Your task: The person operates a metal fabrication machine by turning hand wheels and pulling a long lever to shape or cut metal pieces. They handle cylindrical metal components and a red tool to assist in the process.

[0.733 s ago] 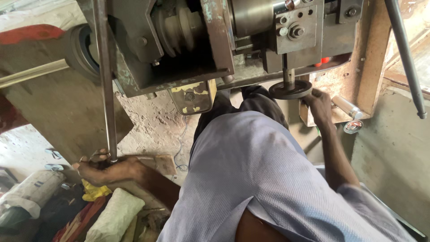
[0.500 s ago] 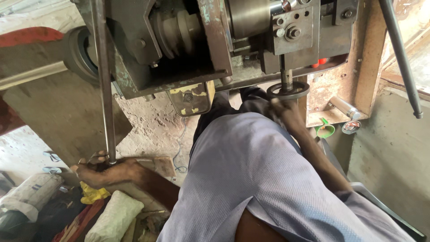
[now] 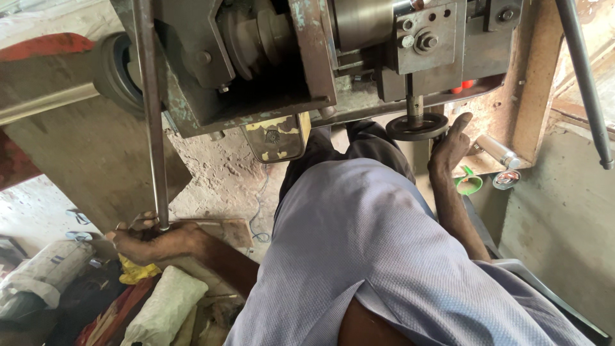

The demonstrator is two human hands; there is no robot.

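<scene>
My left hand (image 3: 150,240) is closed around the lower end of a long upright steel rod (image 3: 148,122) at the lower left. My right hand (image 3: 450,146) is raised beside a small black handwheel (image 3: 416,127) under the worn metal machine (image 3: 269,57). Its fingers are loose, one points up, and they rest against the wheel's right rim without gripping it. My pale blue shirt (image 3: 359,256) fills the middle of the view and hides my lap.
A green object (image 3: 469,184) and a short metal cylinder (image 3: 496,150) lie on a ledge just right of my right hand. Another long rod (image 3: 580,77) slants down at the far right. A white sack (image 3: 163,301) and yellow cloth (image 3: 134,272) lie below my left hand.
My right hand has left the ledge at the right and come to the handwheel's rim, its fingers now lifted. My left hand has stayed on the rod.
</scene>
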